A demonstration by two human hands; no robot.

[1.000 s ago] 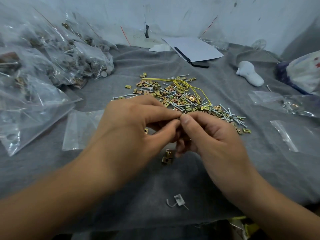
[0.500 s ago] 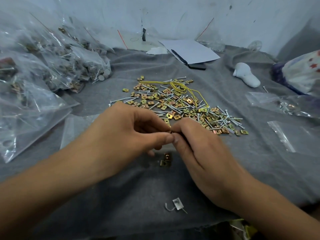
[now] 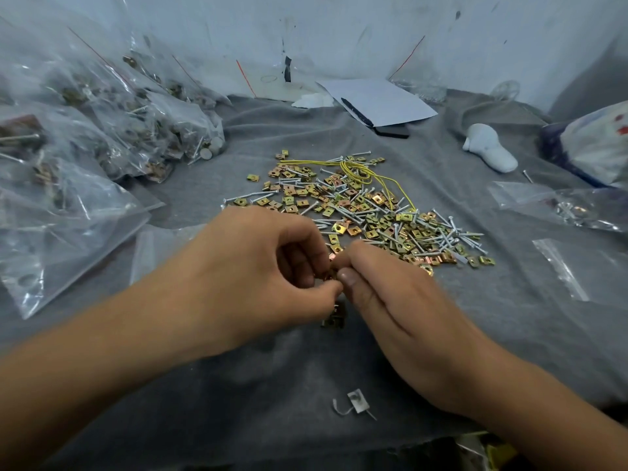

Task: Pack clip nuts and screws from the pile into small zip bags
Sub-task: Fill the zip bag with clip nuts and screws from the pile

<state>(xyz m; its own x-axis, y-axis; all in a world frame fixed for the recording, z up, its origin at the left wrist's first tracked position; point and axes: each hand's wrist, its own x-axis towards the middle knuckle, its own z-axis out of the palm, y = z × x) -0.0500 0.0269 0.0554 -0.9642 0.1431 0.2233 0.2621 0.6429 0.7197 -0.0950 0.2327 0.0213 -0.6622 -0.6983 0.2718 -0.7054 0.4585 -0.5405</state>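
A pile of brass clip nuts and silver screws lies spread on the grey cloth, with a yellow wire looped over it. My left hand and my right hand meet just in front of the pile. Both pinch small clip nuts between thumb and fingertips. A few more clip nuts lie on the cloth right under the hands. An empty small zip bag lies flat behind my left hand.
Filled zip bags are heaped at the left. At the right lie more bags, an empty one and a white object. Paper and a dark block sit at the back. A small white tag lies near the front edge.
My two hands stayed together in front of the pile and lowered slightly toward the cloth. The fingertips worked the small parts between them.
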